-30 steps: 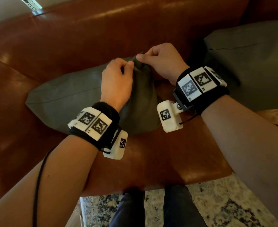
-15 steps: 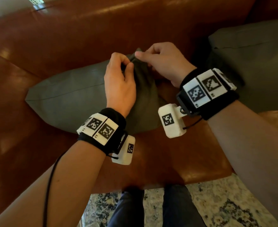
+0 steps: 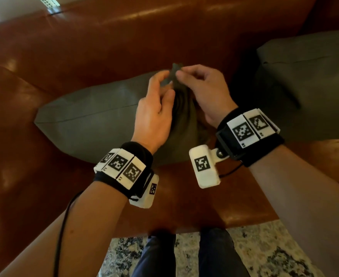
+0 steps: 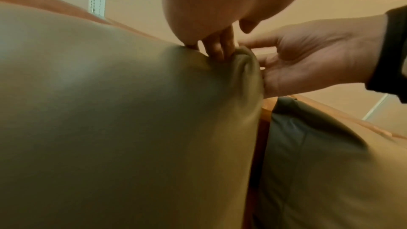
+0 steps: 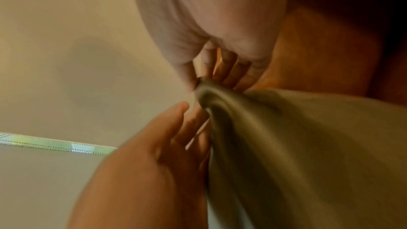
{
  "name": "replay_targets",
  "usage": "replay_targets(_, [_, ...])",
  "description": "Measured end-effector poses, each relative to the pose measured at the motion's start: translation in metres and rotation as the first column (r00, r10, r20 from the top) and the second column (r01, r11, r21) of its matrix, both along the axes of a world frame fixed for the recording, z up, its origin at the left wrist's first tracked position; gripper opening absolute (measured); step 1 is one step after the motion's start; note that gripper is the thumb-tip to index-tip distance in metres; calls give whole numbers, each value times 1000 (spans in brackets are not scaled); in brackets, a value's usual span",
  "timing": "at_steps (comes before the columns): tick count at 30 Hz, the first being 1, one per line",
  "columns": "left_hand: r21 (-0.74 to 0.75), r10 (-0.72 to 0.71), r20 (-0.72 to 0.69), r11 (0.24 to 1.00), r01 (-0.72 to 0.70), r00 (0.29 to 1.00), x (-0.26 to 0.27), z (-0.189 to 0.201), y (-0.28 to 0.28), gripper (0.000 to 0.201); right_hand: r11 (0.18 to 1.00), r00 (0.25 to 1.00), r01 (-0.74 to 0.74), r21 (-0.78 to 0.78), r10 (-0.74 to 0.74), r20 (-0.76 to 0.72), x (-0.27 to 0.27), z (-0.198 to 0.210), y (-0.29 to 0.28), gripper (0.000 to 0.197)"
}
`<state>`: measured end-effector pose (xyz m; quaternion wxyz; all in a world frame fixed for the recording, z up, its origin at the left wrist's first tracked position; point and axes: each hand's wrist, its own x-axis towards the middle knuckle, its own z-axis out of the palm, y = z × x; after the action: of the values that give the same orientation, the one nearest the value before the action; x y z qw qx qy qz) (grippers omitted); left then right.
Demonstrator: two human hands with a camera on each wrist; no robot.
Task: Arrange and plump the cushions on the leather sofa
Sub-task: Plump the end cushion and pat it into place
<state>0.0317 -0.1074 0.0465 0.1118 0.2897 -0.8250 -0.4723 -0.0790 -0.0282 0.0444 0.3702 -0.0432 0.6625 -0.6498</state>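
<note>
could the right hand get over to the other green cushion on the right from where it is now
Probably yes. The right hand pinches the near cushion's corner, so it must let go first. The second cushion sits just beside it on the sofa, with nothing visible between.

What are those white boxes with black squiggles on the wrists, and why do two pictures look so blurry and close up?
Those boxes are small cameras strapped to a person's wrists. The big picture comes from a camera on the person's head, looking down. The two blurry ones come from the wrist cameras, looking along the fingers. A grey-green cushion lies on a brown leather sofa. The left hand and the right hand both pinch its top corner. A second cushion sits to the right.
</note>
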Motion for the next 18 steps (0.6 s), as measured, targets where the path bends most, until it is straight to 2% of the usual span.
replay_targets(1, [-26,-17,20,1000,17,1000,2,-3,-3,37,996,996,84,5,-84,28,-2,-1,2,11])
replay_targets(3, [-96,-25,45,995,30,999,3,-8,-10,38,963,948,270,-3,-266,177,-4,-4,6,17])
replay_targets(5, [-135,-37,75,990,47,997,3,-14,-13,40,931,901,364,11,-355,251,3,-9,9,16])
replay_targets(7, [-196,-77,121,975,100,990,2,-19,-13,41,946,931,314,85,-324,168,16,-12,8,25])
replay_targets(9, [-254,-112,149,956,147,983,2,-23,-12,43,949,944,285,133,-302,134,21,-14,7,22])
replay_targets(13, [-380,-191,183,891,249,964,3,-33,-17,43,900,824,421,110,-430,369,17,-21,11,14])
replay_targets(16, [-385,-189,178,890,245,966,7,-38,-21,43,934,887,341,109,-358,290,24,-23,12,13])
replay_targets(18, [-374,-213,170,889,263,962,10,-39,-23,42,940,887,317,127,-341,311,22,-24,14,15])
